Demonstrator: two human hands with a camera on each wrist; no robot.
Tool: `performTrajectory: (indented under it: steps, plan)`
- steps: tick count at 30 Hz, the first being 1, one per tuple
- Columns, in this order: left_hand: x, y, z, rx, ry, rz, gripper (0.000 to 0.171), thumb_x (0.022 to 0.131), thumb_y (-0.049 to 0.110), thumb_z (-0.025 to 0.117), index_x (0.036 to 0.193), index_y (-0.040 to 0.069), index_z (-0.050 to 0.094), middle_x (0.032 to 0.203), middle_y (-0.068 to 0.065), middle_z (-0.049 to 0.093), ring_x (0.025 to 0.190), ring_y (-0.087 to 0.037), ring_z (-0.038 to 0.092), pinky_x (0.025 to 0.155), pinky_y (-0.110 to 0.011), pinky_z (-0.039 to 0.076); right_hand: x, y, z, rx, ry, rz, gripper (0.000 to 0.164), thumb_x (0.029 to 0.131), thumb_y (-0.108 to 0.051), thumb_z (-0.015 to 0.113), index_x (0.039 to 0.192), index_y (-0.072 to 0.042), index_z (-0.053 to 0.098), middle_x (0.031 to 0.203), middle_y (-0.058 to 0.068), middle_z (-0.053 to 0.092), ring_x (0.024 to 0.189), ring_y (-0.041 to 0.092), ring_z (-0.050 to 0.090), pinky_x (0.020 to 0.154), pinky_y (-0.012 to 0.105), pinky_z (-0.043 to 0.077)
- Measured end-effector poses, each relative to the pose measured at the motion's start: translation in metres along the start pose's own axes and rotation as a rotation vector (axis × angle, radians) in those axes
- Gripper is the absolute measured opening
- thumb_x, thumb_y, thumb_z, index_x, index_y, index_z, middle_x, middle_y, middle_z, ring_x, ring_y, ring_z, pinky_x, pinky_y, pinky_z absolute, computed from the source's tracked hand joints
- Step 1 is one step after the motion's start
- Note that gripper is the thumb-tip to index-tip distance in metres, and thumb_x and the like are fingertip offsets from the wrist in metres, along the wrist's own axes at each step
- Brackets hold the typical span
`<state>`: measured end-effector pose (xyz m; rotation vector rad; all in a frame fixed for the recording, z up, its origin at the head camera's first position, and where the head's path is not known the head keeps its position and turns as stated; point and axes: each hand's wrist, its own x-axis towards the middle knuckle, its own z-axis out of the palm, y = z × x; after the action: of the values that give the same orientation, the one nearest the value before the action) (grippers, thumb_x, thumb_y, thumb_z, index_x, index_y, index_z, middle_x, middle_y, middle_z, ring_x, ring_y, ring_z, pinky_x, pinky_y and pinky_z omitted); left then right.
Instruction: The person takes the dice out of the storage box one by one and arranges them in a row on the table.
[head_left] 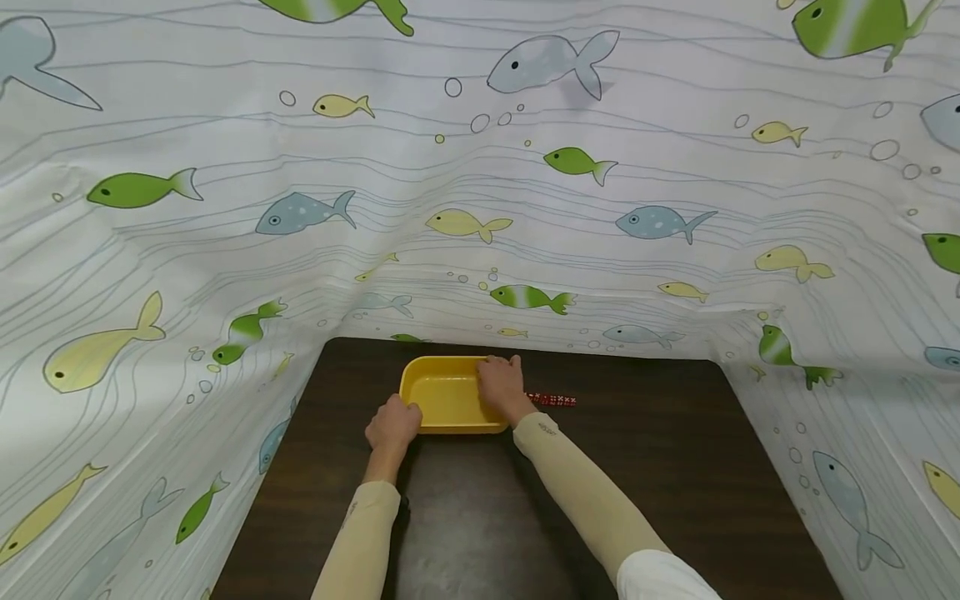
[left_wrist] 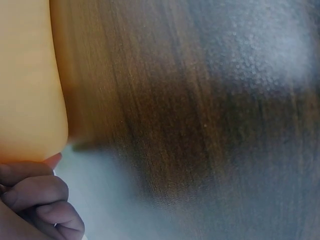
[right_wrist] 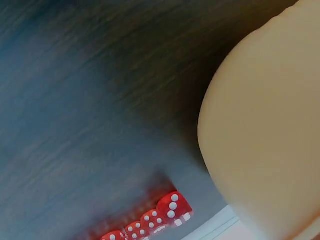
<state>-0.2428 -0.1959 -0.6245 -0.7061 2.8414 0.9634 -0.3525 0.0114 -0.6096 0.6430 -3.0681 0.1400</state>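
Observation:
A shallow yellow plastic tray point(head_left: 446, 402) with rounded corners lies near the far end of the dark table. At its near left corner my left hand point(head_left: 393, 423) grips the rim; in the left wrist view, curled fingers point(left_wrist: 42, 192) sit against the end of a yellow-orange surface. My right hand point(head_left: 502, 387) holds the right side, covering part of that rim. Just right of this hand, red dice point(head_left: 555, 400) with white pips lie in rows, their left end partly hidden by the hand. Nothing shows inside the visible part of the tray.
Dark wood-grain table point(head_left: 645, 450) extends around the tray, with a glossy reflection between the forearms. A white fish-print sheet point(head_left: 465, 183) rises behind the table and along both sides.

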Motion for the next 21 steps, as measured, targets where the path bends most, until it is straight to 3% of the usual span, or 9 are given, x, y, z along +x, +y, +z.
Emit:
performTrajectory:
  steps: [7, 17, 21]
  plan:
    - [0.0046, 0.0026, 0.0018, 0.006, -0.006, -0.005, 0.039, 0.102, 0.032, 0.044, 0.115, 0.000, 0.062, 0.083, -0.014, 0.061, 0.069, -0.031, 0.060, 0.067, -0.048, 0.046, -0.0019, -0.0002, 0.0012, 0.008, -0.006, 0.003, 0.021, 0.110, -0.021, 0.057, 0.116, -0.020, 0.077, 0.123, 0.003, 0.075, 0.115, 0.025, 0.067, 0.108, 0.057, 0.033]
    - [0.0034, 0.0040, 0.0007, 0.009, -0.012, -0.031, 0.037, 0.102, 0.032, 0.046, 0.112, 0.001, 0.062, 0.083, -0.013, 0.059, 0.069, -0.031, 0.059, 0.066, -0.045, 0.044, -0.0014, -0.0031, 0.0007, -0.061, 0.031, 0.029, 0.026, 0.110, -0.021, 0.056, 0.126, -0.019, 0.076, 0.130, 0.005, 0.074, 0.119, 0.028, 0.064, 0.109, 0.057, 0.035]
    - [0.0016, 0.0010, 0.0002, 0.008, -0.015, -0.028, 0.037, 0.102, 0.032, 0.045, 0.111, 0.001, 0.062, 0.082, -0.013, 0.059, 0.068, -0.031, 0.058, 0.065, -0.045, 0.043, -0.0051, -0.0059, 0.0056, -0.018, 0.027, 0.038, 0.024, 0.109, -0.019, 0.056, 0.119, -0.018, 0.078, 0.124, 0.004, 0.076, 0.118, 0.027, 0.065, 0.109, 0.057, 0.034]
